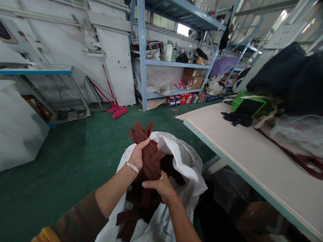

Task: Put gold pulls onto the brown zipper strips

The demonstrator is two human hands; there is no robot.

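Observation:
A bundle of brown fabric strips (pixel 151 161) is held between both hands over an open white sack (pixel 188 158). My left hand (pixel 138 155), with a silver bracelet at the wrist, is closed round the bundle's upper part, its thumb lying across the front. Lower down, my right hand (pixel 163 188) grips the same bundle from the right, thumb in front and fingers mostly hidden behind. More brown strips (pixel 127 220) lie inside the sack and over its near side.
At the right stands a pale-topped table (pixel 227 137) with a black cloth piece (pixel 237 118), a green box (pixel 248 104) and clear plastic on it. Blue shelving (pixel 142 67) holds boxes and bottles at the back. A pink mop (pixel 117 110) leans by the wall. White wrapped bulk (pixel 20 134) sits left.

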